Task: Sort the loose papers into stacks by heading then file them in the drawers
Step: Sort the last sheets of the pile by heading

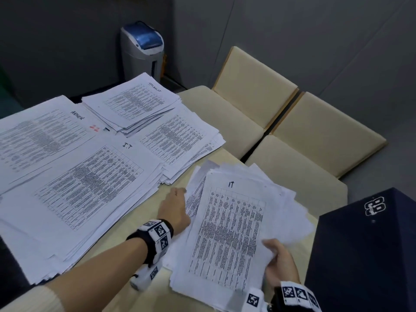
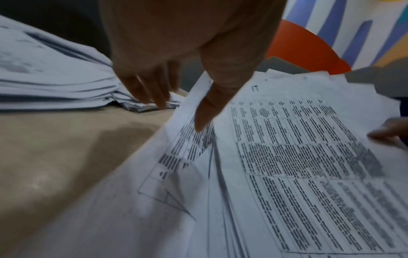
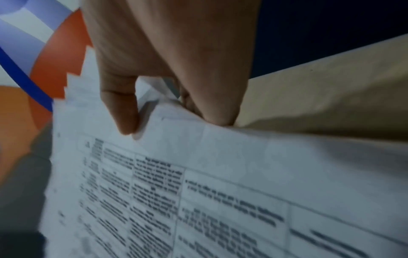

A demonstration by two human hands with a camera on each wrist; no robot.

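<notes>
On table, right hand [image 1: 280, 263] pinching loose papers [image 1: 227, 230], left hand [image 1: 174, 210] touching them

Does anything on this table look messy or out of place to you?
Yes. The loose pile of papers near the right hand is fanned out unevenly, its corners jutting at different angles. Its top sheet is headed IT, yet an I.T stack already lies to the left. The left hand rests on the pile's edge.

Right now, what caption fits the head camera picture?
Right hand pinches the IT-headed sheet; left hand touches loose papers.
</notes>
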